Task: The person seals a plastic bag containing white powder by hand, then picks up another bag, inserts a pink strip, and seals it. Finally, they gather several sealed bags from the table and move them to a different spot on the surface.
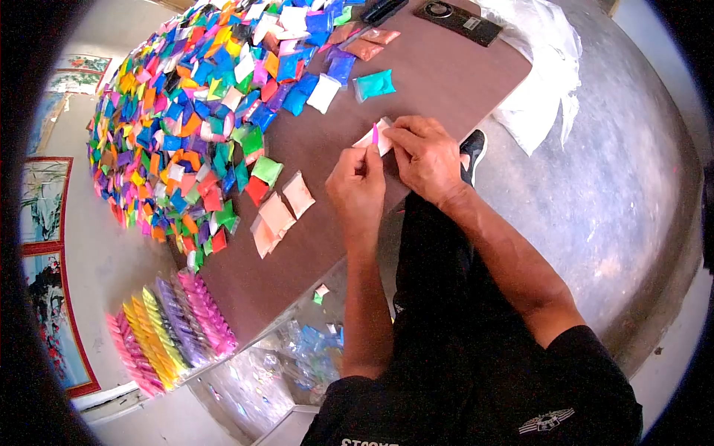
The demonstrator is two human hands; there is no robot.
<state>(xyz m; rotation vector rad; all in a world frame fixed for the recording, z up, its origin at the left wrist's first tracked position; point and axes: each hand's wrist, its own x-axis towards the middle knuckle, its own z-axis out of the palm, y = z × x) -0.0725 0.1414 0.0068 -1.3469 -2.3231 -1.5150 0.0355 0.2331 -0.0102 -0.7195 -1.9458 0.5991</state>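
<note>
My left hand (357,178) is closed, and a slim bright pink stick (375,134) with a pointed tip stands up at its fingertips. Right beside it, the bent fingers of my right hand (429,156) pinch the edge of a small pale packet (364,141). The pink stick lies across the front of this packet, whose far side is partly covered by my fingers. To the left on the table are a few pale peach packets (277,215), flat and partly overlapping. A teal packet (375,85) lies beyond my hands.
A large heap of colourful packets (186,134) covers the far left of the brown table (297,275). Rows of pink, yellow and purple pieces (175,320) line the near left corner. A dark phone-like device (457,21) and a white plastic bag (539,74) are at the right end.
</note>
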